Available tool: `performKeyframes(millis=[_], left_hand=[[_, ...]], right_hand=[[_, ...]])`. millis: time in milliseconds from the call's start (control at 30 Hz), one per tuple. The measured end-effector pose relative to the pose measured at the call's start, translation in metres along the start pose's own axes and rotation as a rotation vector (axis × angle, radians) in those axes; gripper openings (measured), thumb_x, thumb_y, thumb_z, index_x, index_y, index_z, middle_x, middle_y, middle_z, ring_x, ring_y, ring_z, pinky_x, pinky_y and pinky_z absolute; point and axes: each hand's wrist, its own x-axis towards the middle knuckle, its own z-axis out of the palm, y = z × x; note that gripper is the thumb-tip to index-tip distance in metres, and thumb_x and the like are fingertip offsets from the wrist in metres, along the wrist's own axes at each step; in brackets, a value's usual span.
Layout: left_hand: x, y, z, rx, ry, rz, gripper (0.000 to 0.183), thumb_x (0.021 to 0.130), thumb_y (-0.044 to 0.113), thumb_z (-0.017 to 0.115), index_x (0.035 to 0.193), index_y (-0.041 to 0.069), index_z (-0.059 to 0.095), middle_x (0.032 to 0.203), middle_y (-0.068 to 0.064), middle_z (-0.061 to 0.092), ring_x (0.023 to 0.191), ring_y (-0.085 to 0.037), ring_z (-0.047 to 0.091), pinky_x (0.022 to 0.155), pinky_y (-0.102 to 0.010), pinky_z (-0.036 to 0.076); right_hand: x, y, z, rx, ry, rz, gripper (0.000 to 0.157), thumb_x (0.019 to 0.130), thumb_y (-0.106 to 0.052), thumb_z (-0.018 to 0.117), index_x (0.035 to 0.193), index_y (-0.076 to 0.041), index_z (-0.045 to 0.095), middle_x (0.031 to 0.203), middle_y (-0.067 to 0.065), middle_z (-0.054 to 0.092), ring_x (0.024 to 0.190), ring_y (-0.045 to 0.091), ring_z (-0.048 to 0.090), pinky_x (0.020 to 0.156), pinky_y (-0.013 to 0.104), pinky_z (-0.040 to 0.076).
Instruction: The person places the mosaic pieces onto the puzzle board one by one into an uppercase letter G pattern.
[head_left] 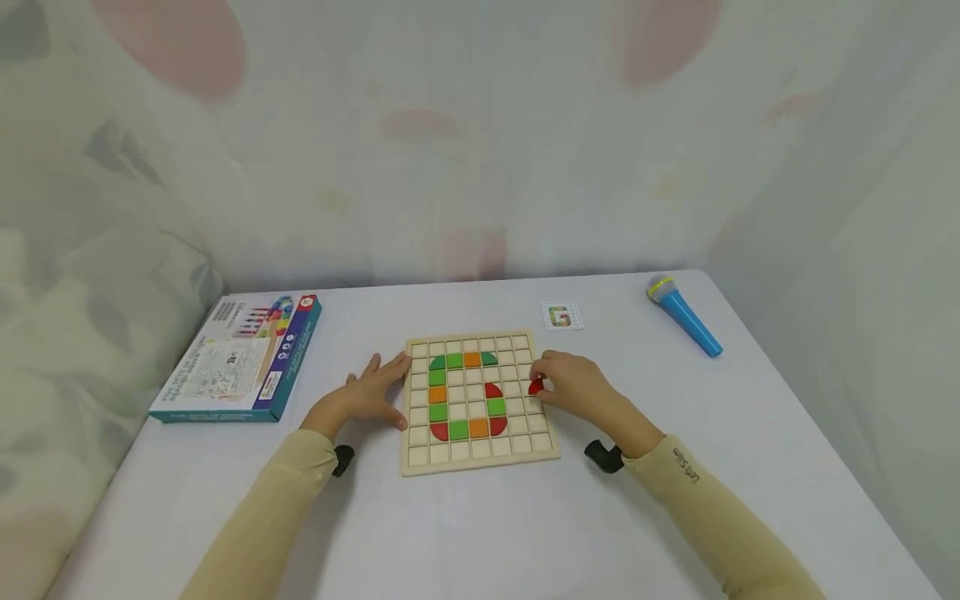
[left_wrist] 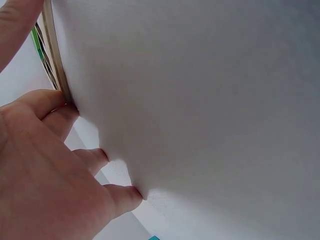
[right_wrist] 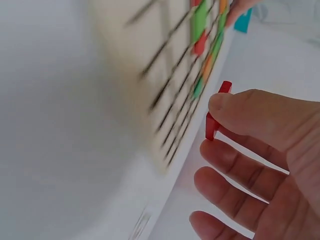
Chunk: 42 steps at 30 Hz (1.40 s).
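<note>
A square wooden grid board (head_left: 480, 466) lies on the table with green, orange and red tiles set in it in the shape of a G. My right hand (head_left: 581, 387) pinches a red rounded tile (right_wrist: 212, 126) between thumb and finger, over the board's right side; the other fingers are loosely bent below it in the right wrist view. On the opposite side, my left hand (head_left: 367, 395) rests with spread fingers. Its thumb and index finger touch the board's left edge, and its other fingertips (left_wrist: 134, 196) are on the table.
Behind the board's right corner lies a small pattern card (head_left: 562, 316) printed with a G. A blue toy microphone (head_left: 690, 321) is at the back right. The flat game box (head_left: 236, 358) lies at the left. White cloth covers the table (head_left: 480, 542).
</note>
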Motion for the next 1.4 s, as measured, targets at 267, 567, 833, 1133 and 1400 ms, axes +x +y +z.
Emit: performKeyframes(millis=[267,567,833,1133,1400], left_hand=[[0.000,0.000,0.002,0.038,0.016,-0.021,0.114,0.058,0.036,0.084,0.148,0.014,0.018,0.155,-0.005,0.008,0.138,-0.041,-0.007,0.098,-0.071,-0.003],[0.000,0.004,0.003,0.041,0.025,-0.025,0.113,0.059,0.035,0.084,0.149,0.015,0.018,0.155,-0.005,0.009,0.138,-0.041,-0.007,0.099,-0.070,-0.003],[-0.001,0.004,0.003,0.046,0.030,-0.019,0.112,0.060,0.034,0.084,0.148,0.014,0.018,0.155,-0.004,0.009,0.138,-0.040,-0.007,0.099,-0.071,-0.002],[0.000,0.003,0.003,0.043,0.032,-0.017,0.113,0.058,0.033,0.085,0.148,0.014,0.018,0.155,-0.005,0.009,0.138,-0.041,-0.007,0.098,-0.072,-0.002],[0.000,0.005,0.003,0.043,0.029,-0.018,0.112,0.060,0.033,0.084,0.148,0.013,0.018,0.155,-0.006,0.009,0.138,-0.041,-0.006,0.098,-0.072,-0.002]], right_hand=[[0.039,-0.037,0.013,-0.014,-0.028,-0.123,0.016,0.080,-0.023,0.071,0.095,-0.018,0.068,0.086,-0.007,0.056,0.072,0.007,0.050,0.062,0.022,0.044],[0.057,-0.052,0.024,-0.027,-0.064,-0.180,0.014,0.081,-0.024,0.071,0.091,-0.016,0.067,0.083,-0.006,0.056,0.069,0.009,0.049,0.059,0.021,0.042],[0.063,-0.055,0.031,-0.072,-0.101,-0.173,0.013,0.081,-0.026,0.071,0.091,-0.018,0.067,0.085,-0.007,0.057,0.070,0.008,0.049,0.059,0.021,0.043],[0.063,-0.056,0.032,-0.061,-0.113,-0.145,0.015,0.081,-0.027,0.071,0.092,-0.018,0.068,0.086,-0.007,0.057,0.072,0.008,0.051,0.062,0.023,0.045],[0.060,-0.056,0.030,-0.060,-0.091,-0.133,0.016,0.080,-0.027,0.072,0.090,-0.016,0.066,0.081,-0.007,0.055,0.070,0.009,0.049,0.057,0.022,0.042]])
